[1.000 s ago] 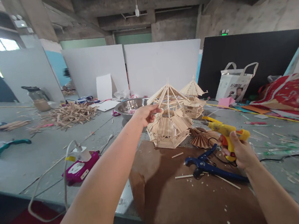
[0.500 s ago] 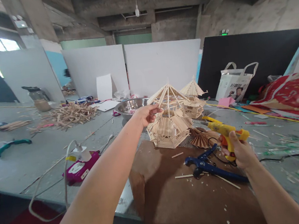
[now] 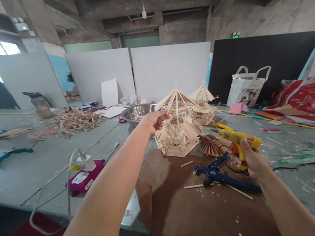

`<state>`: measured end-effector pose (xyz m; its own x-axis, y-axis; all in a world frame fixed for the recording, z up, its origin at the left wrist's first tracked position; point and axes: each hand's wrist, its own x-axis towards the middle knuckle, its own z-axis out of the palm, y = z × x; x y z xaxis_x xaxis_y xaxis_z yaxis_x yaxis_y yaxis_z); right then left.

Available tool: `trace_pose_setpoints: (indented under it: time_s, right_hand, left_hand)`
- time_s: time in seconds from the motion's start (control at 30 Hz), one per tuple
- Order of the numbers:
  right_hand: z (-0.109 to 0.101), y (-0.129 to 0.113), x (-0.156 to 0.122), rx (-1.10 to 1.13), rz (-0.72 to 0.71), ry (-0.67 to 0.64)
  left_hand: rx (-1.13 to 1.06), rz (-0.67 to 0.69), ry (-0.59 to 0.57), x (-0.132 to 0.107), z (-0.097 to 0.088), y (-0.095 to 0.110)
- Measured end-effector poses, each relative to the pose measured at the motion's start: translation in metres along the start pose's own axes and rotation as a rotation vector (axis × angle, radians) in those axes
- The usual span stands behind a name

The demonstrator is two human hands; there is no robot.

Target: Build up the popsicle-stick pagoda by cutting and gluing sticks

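A small pavilion model built of thin wooden sticks [image 3: 179, 136] stands at the middle of the table, with an open stick-frame roof [image 3: 177, 100] above its sloping lower tier. My left hand [image 3: 158, 121] reaches to the left edge of that roof, its fingers closed in a pinch; what lies between the fingertips is hidden. In my right hand [image 3: 252, 159] is a yellow glue gun [image 3: 232, 136], gripped by its handle, its nozzle pointing left toward the model. Below it lies a blue hand cutter [image 3: 220, 177] on a brown board [image 3: 187, 211], with loose sticks around it.
A second stick model [image 3: 202, 108] stands behind the first. A folded brown paper fan [image 3: 211, 144], a steel bowl [image 3: 136, 113], a stick pile [image 3: 76, 121] and a purple power strip [image 3: 86, 179] surround the work. Clear glue sticks or wrappers [image 3: 310, 156] are strewn at right.
Almost nothing differs. Both hands stay in place, the left at the roof edge and the right around the glue gun; the view shifts very slightly.
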<state>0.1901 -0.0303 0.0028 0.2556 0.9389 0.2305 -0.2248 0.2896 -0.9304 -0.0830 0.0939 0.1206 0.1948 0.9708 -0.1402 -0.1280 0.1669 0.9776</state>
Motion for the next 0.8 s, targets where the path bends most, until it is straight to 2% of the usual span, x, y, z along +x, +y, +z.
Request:
trace_pose_setpoints:
  time_s: [0.33,0.57,0.7,0.8]
  right_hand:
    - [0.0,0.001,0.0,0.004,0.015,0.011]
    - [0.002,-0.001,0.0,0.004,-0.012,-0.003]
    - [0.001,0.0,0.001,0.003,-0.009,0.016]
    - [0.0,0.003,0.003,0.0,-0.004,0.036]
  left_hand:
    - [0.019,-0.003,0.017,-0.002,0.001,0.002]
    - [0.009,0.006,-0.05,-0.003,-0.004,-0.002]
    - [-0.015,0.019,0.005,-0.012,-0.007,-0.013]
    - [-0.041,0.086,0.113,-0.025,-0.005,-0.027]
